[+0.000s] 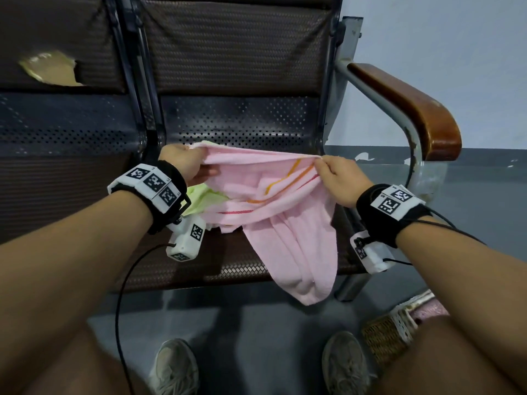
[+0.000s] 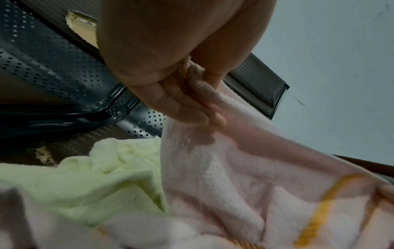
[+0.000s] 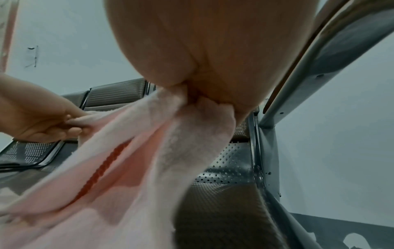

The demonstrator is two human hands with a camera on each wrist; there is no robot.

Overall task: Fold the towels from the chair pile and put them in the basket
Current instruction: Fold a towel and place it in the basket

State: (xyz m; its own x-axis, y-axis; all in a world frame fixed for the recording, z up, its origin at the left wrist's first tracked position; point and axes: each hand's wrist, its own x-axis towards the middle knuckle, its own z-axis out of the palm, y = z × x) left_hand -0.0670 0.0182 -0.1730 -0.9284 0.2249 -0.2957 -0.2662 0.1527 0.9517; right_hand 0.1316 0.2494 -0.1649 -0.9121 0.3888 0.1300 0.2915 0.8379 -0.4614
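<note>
A pink towel (image 1: 285, 212) with orange and red stripes is held up over the chair seat (image 1: 228, 269). My left hand (image 1: 188, 166) grips its top left edge, and my right hand (image 1: 336, 178) pinches its top right corner. The towel (image 2: 245, 185) sags between them and hangs past the seat's front edge. In the right wrist view the towel (image 3: 132, 160) bunches in my right hand (image 3: 204, 94). A pale green towel (image 1: 204, 196) lies crumpled on the seat under my left wrist, seen too in the left wrist view (image 2: 89, 178). The wicker basket (image 1: 390, 334) stands on the floor at lower right.
The chair's brown wooden armrest (image 1: 410, 109) curves down at the right on a grey metal frame. A second seat (image 1: 57, 172) adjoins on the left, its backrest torn. My shoes (image 1: 176, 366) stand on the grey floor below. Something pink (image 1: 430, 307) lies in the basket.
</note>
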